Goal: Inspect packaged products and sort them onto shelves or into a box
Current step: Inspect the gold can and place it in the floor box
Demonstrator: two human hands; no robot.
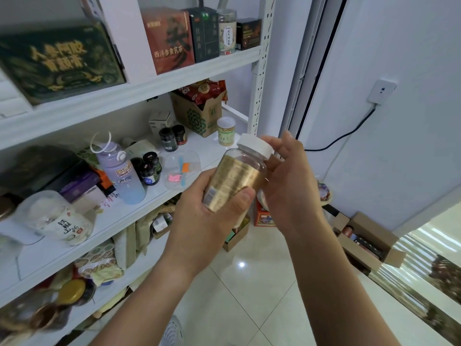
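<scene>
Bottle (237, 179), base hidden in left hand (199, 217)

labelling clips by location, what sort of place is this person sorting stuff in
Probably a small stockroom or home storage room: a white metal shelving unit crowded with packaged goods such as a red cardboard tea box, and open brown cardboard boxes on the glossy tiled floor.

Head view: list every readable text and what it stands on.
"西洋参黄芪茶": red box, top shelf.
"人参阿胶": green tin, top shelf; the line below it is blurred.
"铁棍山药": clear jar, middle shelf.
Gold bottle, held: print too small to read.
All other labels: too blurred or too small to read.
</scene>
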